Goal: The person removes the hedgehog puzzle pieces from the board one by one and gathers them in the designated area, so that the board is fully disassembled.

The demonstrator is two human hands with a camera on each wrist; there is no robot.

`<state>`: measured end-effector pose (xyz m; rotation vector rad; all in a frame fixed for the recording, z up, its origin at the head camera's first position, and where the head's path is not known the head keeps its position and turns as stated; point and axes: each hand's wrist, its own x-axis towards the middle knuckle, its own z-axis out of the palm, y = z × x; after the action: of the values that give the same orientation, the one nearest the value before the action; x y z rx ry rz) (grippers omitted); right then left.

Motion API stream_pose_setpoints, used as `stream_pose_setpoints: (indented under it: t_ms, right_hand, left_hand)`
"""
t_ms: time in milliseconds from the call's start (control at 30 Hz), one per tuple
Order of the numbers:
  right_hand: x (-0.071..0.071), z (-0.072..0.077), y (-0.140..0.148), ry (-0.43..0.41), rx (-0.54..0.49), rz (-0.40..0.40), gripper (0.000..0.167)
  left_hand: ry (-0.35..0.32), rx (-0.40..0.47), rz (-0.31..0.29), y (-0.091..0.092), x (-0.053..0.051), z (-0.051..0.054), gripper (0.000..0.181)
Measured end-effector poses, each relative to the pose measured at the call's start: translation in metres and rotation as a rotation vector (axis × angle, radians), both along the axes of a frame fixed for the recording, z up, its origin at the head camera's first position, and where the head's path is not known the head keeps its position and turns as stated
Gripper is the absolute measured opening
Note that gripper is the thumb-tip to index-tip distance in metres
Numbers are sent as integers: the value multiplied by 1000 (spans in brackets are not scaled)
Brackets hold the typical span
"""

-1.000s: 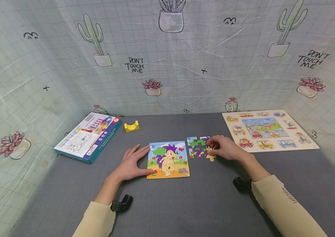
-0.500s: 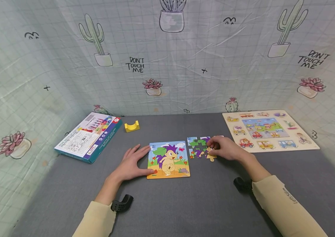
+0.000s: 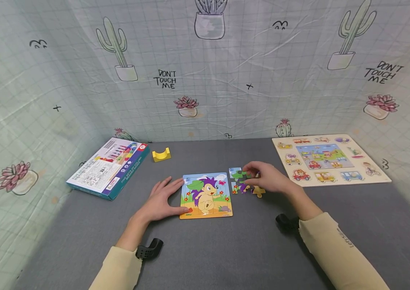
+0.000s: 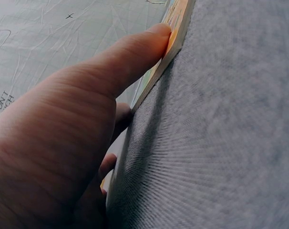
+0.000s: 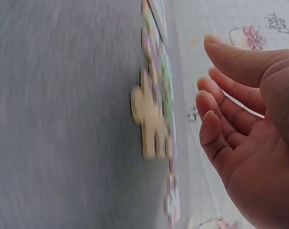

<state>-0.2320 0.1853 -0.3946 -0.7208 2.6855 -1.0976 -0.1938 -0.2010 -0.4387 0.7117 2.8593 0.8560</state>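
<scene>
A square hedgehog puzzle board [image 3: 208, 201] lies flat on the grey table. At its left side rests my left hand [image 3: 159, 203], fingers straight and spread; the left wrist view shows the thumb [image 4: 139, 52] pressing the board's corner. To the right of the board lie several loose puzzle pieces [image 3: 235, 172] with green, purple and tan parts of a picture. Above these hovers my right hand [image 3: 270, 177], hiding some of them. In the right wrist view its fingers [image 5: 230, 112] are bent loosely and apart from the thumb, with nothing between them.
A flat toy box [image 3: 107, 169] lies at the back left, beside a yellow curved block [image 3: 161, 154]. At the back right is a wooden puzzle board with vehicles [image 3: 288, 171]. A printed cloth wall [image 3: 219, 104] closes off the back and sides.
My right hand has left the tan piece at the right of the loose group and moved left over the upper middle pieces, its fingers loosened. My left hand stays on the board.
</scene>
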Motion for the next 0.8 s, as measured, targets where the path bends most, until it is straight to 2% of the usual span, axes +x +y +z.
stream_pose_setpoints:
  t_ms: [467, 800]
  right_hand:
    - [3, -10, -45, -77, -112, 37, 41]
    - [3, -17, -67, -13, -18, 87, 45]
  left_hand:
    - [1, 7, -10, 0, 0, 0, 94]
    - [2, 3, -8, 0, 0, 1, 95]
